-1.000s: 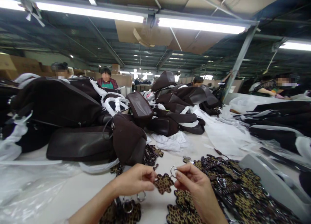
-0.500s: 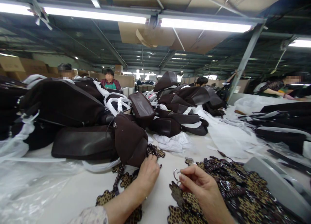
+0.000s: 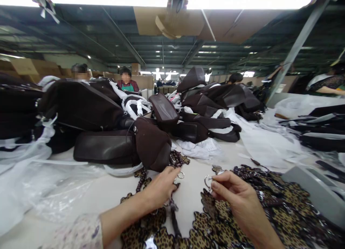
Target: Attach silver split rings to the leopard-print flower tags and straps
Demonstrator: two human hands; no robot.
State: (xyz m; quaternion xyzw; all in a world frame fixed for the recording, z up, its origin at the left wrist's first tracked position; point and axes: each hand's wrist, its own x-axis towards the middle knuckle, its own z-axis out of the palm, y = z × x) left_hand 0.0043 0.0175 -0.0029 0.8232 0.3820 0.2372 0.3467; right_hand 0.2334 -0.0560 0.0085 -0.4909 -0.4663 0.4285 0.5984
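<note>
A long pale table (image 3: 107,195) fills the room's near side, and the thing to steer by on it is the rounded brown bag (image 3: 152,144) lying closest to the person. Behind and to the left of that bag rises a heap of dark bags (image 3: 81,105) with white straps showing among them. Other people sit at work beyond the heap. Left of the brown bag, crumpled clear plastic (image 3: 40,184) spreads over the table edge. To the bag's right and nearer the person lies a wide pile of leopard-print charms (image 3: 272,206), with a grey tray (image 3: 318,195) at its far right side.

The left hand (image 3: 161,188) rests just in front of the brown bag, fingers curled down onto a smaller scatter of charms (image 3: 140,234). Whether it has anything pinched I cannot tell. A small loose ring (image 3: 181,175) lies just past its fingertips, close against the bag's base.

The right hand (image 3: 237,195) hangs over the near edge of the big pile, right of the bag. Its thumb and forefinger are clamped on a metal ring (image 3: 207,180), held up clear of the table.
</note>
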